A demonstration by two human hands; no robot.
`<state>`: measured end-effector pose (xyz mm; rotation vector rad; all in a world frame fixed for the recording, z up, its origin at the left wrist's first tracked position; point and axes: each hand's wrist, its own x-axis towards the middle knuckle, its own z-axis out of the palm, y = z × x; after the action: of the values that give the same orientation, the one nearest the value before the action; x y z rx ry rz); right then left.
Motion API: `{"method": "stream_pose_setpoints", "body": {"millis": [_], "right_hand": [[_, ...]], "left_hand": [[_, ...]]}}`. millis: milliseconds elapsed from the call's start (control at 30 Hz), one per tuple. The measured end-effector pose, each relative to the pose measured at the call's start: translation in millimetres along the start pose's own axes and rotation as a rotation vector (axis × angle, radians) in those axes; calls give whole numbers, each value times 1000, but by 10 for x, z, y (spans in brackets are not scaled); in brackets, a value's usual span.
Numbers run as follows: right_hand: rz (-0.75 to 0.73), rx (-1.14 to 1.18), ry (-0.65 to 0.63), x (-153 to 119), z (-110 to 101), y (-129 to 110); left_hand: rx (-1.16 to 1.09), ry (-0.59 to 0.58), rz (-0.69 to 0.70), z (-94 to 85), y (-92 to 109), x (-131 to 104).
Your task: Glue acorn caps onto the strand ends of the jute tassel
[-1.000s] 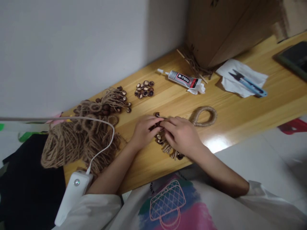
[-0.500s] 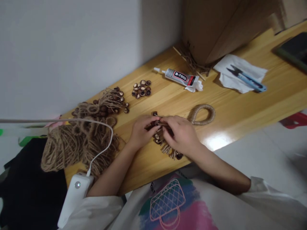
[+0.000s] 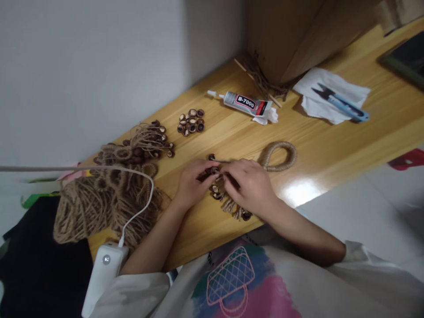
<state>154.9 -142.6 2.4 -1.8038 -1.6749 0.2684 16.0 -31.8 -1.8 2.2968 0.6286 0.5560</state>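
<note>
Since a second ago the fingertips have parted a little, baring a brown nutshell (image 3: pixel 214 170) between them, and the view has shifted so that the tabletop things sit slightly nearer nine o'clock. The clock here centres on the hands, twelve at the top.

The thumb and forefinger of the left hand (image 3: pixel 192 183) hold the nutshell in a narrow pinch. The right hand (image 3: pixel 250 181) curls over from three o'clock, its fingers bent and close together at the nutshell; what they grip cannot be told. Both forearms rise from the lower edge, at seven and four o'clock.

The nutshell is dark and glossy, its hollow end showing. At five o'clock, partly under the right hand, lie pale twisted cords (image 3: pixel 233 208) with more shells beside them.

Farther out on the yellow wood-grain table (image 3: pixel 203 229) are loose shells (image 3: pixel 192 122) at eleven, a B-7000 glue tube (image 3: pixel 245 102) at one, and a cord-wrapped ring (image 3: pixel 292 155) near three. Thread snips (image 3: pixel 344 106) rest on a white tissue (image 3: pixel 316 106) at two. Jute twine (image 3: pixel 84 210) heaps toward nine, a white power bank (image 3: pixel 106 274) sits at eight, a cardboard box (image 3: pixel 281 39) stands at one, and a pale wall (image 3: pixel 99 75) fills ten.
</note>
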Motion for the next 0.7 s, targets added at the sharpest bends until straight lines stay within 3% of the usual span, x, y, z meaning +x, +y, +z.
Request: {"method": "stream_pose_setpoints", "body": {"millis": [700], "right_hand": [[-76,39,6,9,-9,10]], "left_hand": [[-15,-15,54,6,-6,5]]}}
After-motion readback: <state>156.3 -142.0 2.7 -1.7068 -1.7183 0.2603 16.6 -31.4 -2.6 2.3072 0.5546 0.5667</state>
